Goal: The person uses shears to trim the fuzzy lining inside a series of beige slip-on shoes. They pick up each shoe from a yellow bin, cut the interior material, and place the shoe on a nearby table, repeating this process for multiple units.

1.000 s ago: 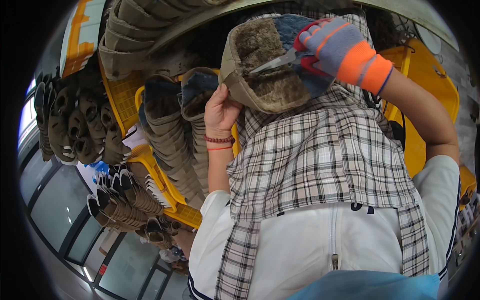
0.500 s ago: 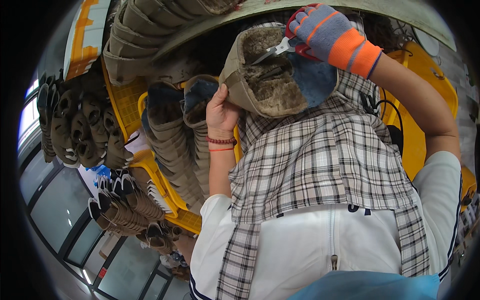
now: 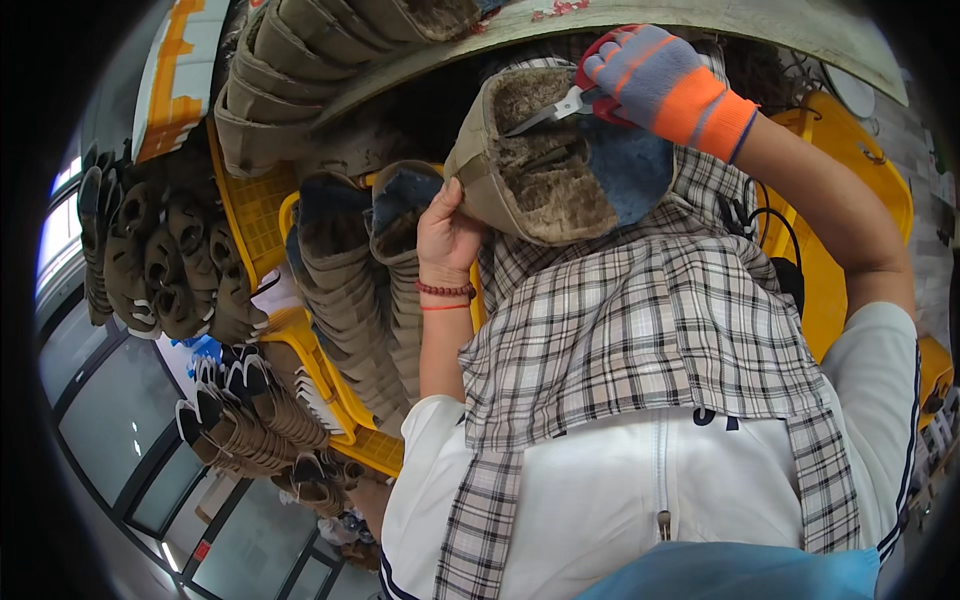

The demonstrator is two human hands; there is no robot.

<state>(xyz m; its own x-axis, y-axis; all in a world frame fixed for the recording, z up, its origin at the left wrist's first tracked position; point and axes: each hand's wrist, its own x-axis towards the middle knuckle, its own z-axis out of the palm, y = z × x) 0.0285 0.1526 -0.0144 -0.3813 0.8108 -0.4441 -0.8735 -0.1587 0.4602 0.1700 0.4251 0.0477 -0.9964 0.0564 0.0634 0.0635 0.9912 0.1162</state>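
Note:
A khaki boot upper point(image 3: 470, 165), lined with brown and blue fleece, is tilted with its opening facing me above my lap. My left hand point(image 3: 447, 235) grips its left side, thumb on the outside and the other fingers hidden beneath it. Over the opening, my right hand point(image 3: 655, 85), in a grey and orange knit glove, is closed round the red handles of a pair of scissors point(image 3: 568, 105). Their metal blades point left, with the tip over the brown fleece lining. Whether the tip touches the fleece, I cannot tell.
Stacked khaki uppers point(image 3: 350, 270) fill a yellow crate point(image 3: 345, 400) at my left. More uppers point(image 3: 290, 80) lie on the bench point(image 3: 620, 15) ahead. Dark shoes point(image 3: 160, 250) hang in bunches at far left. A yellow chair-like plastic piece point(image 3: 840, 180) stands at right.
The boot upper and both hands have shifted slightly downward in the view. The scissors keep nearly the same place over the lining, and both grips stay the same.

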